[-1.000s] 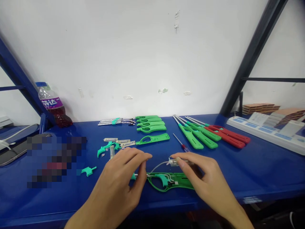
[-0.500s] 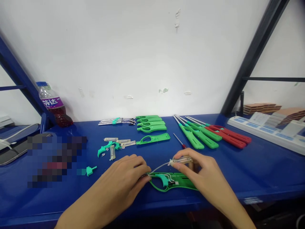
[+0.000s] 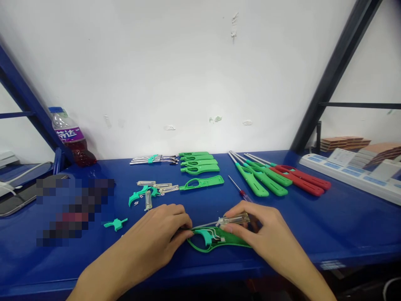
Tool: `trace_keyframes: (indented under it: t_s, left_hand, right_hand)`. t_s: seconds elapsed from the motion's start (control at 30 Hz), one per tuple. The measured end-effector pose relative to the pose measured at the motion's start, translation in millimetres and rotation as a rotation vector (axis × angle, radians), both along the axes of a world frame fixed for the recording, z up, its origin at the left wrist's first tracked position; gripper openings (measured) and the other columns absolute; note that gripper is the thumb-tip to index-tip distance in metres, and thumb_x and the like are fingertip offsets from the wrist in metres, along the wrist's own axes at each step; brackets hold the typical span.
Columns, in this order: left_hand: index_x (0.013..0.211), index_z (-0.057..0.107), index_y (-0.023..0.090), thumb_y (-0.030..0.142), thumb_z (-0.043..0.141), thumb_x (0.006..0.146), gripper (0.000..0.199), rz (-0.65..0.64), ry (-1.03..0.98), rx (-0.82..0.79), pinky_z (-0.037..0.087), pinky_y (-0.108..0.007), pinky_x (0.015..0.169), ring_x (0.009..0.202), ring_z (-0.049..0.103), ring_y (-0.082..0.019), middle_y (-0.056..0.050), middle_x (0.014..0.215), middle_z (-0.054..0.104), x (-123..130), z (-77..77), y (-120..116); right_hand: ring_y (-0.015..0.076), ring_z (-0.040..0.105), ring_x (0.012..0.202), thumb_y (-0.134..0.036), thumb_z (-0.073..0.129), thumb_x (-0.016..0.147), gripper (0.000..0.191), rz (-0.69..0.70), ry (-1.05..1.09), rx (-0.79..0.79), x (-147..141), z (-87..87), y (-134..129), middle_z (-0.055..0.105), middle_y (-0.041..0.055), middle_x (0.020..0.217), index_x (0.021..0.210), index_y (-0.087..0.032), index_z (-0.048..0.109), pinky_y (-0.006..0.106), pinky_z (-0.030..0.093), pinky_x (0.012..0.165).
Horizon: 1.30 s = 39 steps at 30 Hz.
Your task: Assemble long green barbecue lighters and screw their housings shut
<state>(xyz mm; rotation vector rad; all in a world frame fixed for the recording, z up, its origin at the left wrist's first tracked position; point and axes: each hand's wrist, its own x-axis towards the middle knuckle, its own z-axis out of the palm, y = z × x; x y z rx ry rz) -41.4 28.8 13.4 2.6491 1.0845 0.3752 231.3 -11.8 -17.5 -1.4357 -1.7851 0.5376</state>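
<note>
Head: canister [image 3: 237, 218] in right hand [image 3: 266, 226]

1 clear, tubed canister [image 3: 235, 219] near 1 open green shell [image 3: 232, 239], flat

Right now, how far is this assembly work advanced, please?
The green lighters and red lighters look assembled. The right hand holds a clear tank by an open green shell; the left hand is at its front end. Loose shells, metal rods and spare tanks seem left to do.

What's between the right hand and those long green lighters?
A screwdriver lies between the right hand and the green lighters, as the head view shows.
</note>
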Motion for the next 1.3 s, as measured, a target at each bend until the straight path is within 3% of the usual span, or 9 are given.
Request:
trace_keyframes:
  t_s: [0.13, 0.27, 0.47, 0.67, 0.97, 1.3]
  left_hand:
    - [0.101, 0.074, 0.026, 0.020, 0.062, 0.105, 0.014, 0.015, 0.044, 0.005, 0.051, -0.033, 0.084, 0.093, 0.070, -0.021, 0.000, 0.101, 0.072, 1, 1.2, -3]
    - [0.116, 0.074, 0.027, 0.028, 0.067, 0.104, 0.014, 0.013, 0.048, 0.069, 0.053, -0.037, 0.086, 0.097, 0.070, -0.024, -0.002, 0.110, 0.071, 6, 1.6, -8]
    - [0.125, 0.072, 0.025, 0.038, 0.085, 0.091, 0.038, -0.028, 0.078, 0.105, 0.056, -0.043, 0.090, 0.103, 0.069, -0.029, -0.005, 0.116, 0.070, 12, -2.8, -15]
    - [0.117, 0.070, 0.025, 0.032, 0.083, 0.094, 0.028, -0.026, 0.090, 0.126, 0.054, -0.045, 0.089, 0.100, 0.067, -0.028, -0.005, 0.114, 0.067, 12, -7.2, -16]
    - [0.118, 0.069, 0.025, 0.023, 0.082, 0.094, 0.027, -0.021, 0.062, 0.124, 0.054, -0.044, 0.089, 0.102, 0.065, -0.027, -0.004, 0.117, 0.064, 10, -7.8, -20]
    - [0.117, 0.070, 0.024, 0.025, 0.077, 0.099, 0.019, -0.015, 0.078, 0.106, 0.051, -0.046, 0.090, 0.101, 0.065, -0.027, -0.005, 0.116, 0.067, 14, -7.7, -20]
  right_hand:
    - [0.0178, 0.067, 0.077, -0.048, 0.081, 0.091, 0.015, 0.008, -0.028, 0.026, 2, -3.8, 0, 0.077, -0.0042, 0.093, 0.100, -0.037, 0.081, 0.030, 0.052, 0.069]
    - [0.0213, 0.071, 0.091, -0.044, 0.079, 0.094, 0.010, 0.075, -0.010, 0.065, 2, -4.8, 1, 0.078, -0.0014, 0.097, 0.097, -0.035, 0.082, 0.033, 0.056, 0.083]
    - [0.0237, 0.071, 0.096, -0.045, 0.078, 0.095, 0.013, 0.146, -0.031, 0.078, 3, -5.8, 4, 0.080, 0.0001, 0.098, 0.095, -0.033, 0.081, 0.037, 0.057, 0.089]
    - [0.0237, 0.071, 0.098, -0.043, 0.077, 0.097, 0.010, 0.175, -0.062, 0.083, 4, -5.8, 5, 0.080, -0.0008, 0.100, 0.098, -0.033, 0.081, 0.040, 0.054, 0.098]
    - [0.0221, 0.070, 0.096, -0.037, 0.079, 0.096, 0.004, 0.183, -0.066, 0.063, 3, -3.4, 4, 0.079, -0.0025, 0.098, 0.097, -0.034, 0.082, 0.037, 0.053, 0.090]
    - [0.0182, 0.070, 0.093, -0.033, 0.081, 0.095, 0.006, 0.211, -0.025, 0.037, 5, -7.1, 5, 0.079, -0.0034, 0.098, 0.100, -0.034, 0.085, 0.030, 0.051, 0.083]
